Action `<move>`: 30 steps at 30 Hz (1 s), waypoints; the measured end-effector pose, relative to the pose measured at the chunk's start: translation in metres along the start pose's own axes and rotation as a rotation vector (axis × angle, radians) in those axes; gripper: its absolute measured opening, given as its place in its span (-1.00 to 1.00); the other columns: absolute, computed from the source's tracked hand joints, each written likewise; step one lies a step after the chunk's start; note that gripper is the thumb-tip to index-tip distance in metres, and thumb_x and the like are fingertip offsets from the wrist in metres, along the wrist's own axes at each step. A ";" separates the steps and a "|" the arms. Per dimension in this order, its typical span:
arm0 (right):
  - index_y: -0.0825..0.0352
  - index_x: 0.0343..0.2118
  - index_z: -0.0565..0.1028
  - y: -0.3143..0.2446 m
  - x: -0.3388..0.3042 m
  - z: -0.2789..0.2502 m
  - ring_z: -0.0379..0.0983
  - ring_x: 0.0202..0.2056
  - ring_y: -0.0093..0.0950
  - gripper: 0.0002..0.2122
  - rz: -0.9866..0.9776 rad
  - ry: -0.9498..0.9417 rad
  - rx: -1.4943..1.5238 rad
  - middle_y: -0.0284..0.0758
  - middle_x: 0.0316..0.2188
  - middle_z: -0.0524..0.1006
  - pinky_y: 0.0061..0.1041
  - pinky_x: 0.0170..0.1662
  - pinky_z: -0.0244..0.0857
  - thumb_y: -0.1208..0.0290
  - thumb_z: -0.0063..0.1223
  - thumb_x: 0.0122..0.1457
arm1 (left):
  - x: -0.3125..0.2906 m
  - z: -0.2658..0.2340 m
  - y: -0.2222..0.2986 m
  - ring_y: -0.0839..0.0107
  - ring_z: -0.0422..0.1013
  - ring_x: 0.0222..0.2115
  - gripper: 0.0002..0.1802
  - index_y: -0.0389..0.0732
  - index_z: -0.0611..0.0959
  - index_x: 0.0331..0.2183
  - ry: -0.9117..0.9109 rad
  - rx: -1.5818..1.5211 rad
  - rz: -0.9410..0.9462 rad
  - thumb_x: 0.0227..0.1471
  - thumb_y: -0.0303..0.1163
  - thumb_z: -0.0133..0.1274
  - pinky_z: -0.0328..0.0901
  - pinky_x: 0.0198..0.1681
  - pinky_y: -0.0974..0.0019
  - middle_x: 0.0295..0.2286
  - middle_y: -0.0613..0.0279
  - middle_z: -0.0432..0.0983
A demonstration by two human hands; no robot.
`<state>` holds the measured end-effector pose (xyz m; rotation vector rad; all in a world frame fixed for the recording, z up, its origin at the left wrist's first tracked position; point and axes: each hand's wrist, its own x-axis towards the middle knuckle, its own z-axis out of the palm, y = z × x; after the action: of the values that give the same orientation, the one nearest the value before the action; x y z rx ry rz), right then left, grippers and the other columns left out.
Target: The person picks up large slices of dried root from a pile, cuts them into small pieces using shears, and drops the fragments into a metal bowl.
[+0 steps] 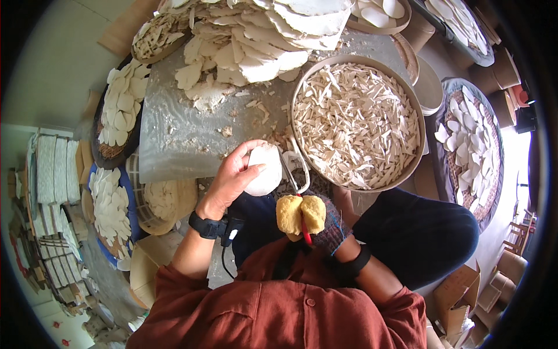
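Observation:
My left hand (234,174) pinches a thin, pale, rounded slice (264,170) between thumb and fingers. Against the slice's right edge lie the blades of a pair of scissors (288,168). A curled pale strip (304,164) hangs beside the blades. My right hand (335,228), in a dark knitted glove, is wrapped round the scissors' handles, which show red. Thick yellow foam (299,214) covers the handles and hides part of my fingers. Just beyond my right hand is a round shallow basket (421,136) full of pale trimmed strips.
A grey work surface (165,154) bears scattered crumbs and a tall heap of flat pale slices (250,49). Round trays of slices stand left (95,152) and right (501,160). My bent knee (433,232) is below the basket. A cardboard box (456,294) stands lower right.

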<state>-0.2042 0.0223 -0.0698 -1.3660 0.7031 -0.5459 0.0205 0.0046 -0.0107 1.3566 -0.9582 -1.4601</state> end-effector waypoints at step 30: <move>0.31 -0.31 0.46 0.005 0.001 0.025 0.40 -0.39 -0.48 -0.69 -0.146 0.016 0.392 -0.24 -0.44 0.49 -0.45 -0.25 0.29 0.12 -0.03 0.09 | 0.007 -0.039 0.035 0.54 0.37 -0.37 -0.76 -0.28 0.52 -0.38 -0.087 0.215 -0.079 -0.23 -0.49 0.13 0.25 -0.23 0.47 -0.42 0.27 0.47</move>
<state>-0.1852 0.0394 -0.0731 -1.0495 0.4795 -0.7683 0.0626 -0.0112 0.0166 1.5100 -1.1560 -1.5198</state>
